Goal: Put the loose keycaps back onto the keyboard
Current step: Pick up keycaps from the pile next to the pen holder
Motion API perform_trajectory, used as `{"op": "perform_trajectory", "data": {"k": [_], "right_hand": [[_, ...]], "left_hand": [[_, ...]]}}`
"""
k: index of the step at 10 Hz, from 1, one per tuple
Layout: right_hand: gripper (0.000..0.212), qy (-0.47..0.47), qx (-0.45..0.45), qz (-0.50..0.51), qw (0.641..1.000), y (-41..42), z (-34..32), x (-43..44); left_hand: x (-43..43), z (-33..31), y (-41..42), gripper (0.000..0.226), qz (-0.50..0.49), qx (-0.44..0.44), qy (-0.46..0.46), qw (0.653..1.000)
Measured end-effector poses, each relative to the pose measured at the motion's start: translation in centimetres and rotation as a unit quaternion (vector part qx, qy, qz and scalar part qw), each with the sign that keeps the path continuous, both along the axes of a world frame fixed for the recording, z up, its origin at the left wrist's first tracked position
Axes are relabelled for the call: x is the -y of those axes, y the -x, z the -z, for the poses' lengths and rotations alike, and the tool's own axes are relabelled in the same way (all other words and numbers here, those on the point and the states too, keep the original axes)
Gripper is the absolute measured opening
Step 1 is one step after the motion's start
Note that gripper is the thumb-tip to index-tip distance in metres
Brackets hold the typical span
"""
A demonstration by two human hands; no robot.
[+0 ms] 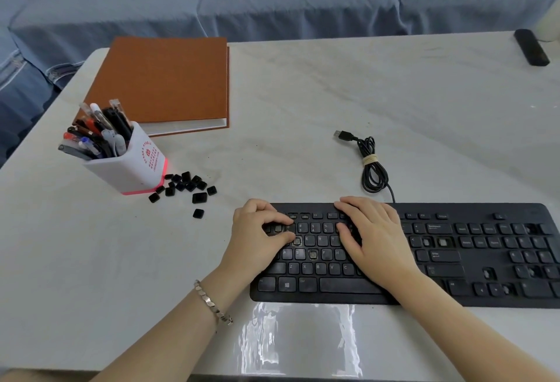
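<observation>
Keycaps (pixel 181 185), small and black, in loose heap near gappy black keyboard (pixel 439 257)

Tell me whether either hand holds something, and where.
The right hand holds nothing, lying flat on the keyboard. The left hand curls its fingers at the top-left keys; whether they pinch a keycap cannot be told.
</observation>
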State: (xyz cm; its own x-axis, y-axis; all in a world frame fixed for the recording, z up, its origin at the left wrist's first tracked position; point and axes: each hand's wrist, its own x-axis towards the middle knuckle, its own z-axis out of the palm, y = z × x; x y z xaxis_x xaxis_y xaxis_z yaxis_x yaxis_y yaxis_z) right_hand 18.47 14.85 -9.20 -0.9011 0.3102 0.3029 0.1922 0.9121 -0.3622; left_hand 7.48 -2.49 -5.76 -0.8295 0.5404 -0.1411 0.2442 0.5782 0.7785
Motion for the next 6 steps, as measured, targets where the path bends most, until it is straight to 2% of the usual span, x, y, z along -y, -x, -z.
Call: {"op": "perform_trajectory", "data": {"k": [3, 5, 6], "right_hand": [[0.039, -0.001, -0.005, 0.0, 1.0, -0.01, -0.01, 0.02], [0.039, -0.005, -0.005, 0.0, 1.0, -0.07, -0.03, 0.01], [0.039, -0.002, -0.004, 0.0, 1.0, -0.03, -0.02, 0.05]], "left_hand": [[0.12, 0.06, -0.07, 0.032, -0.008, -0.013, -0.026, 1.0], [-0.27, -0.24, 0.23, 0.027, 0.005, 0.018, -0.004, 1.0], [0.06, -0.09, 0.13, 0.032, -0.002, 0.013, -0.025, 1.0]]}}
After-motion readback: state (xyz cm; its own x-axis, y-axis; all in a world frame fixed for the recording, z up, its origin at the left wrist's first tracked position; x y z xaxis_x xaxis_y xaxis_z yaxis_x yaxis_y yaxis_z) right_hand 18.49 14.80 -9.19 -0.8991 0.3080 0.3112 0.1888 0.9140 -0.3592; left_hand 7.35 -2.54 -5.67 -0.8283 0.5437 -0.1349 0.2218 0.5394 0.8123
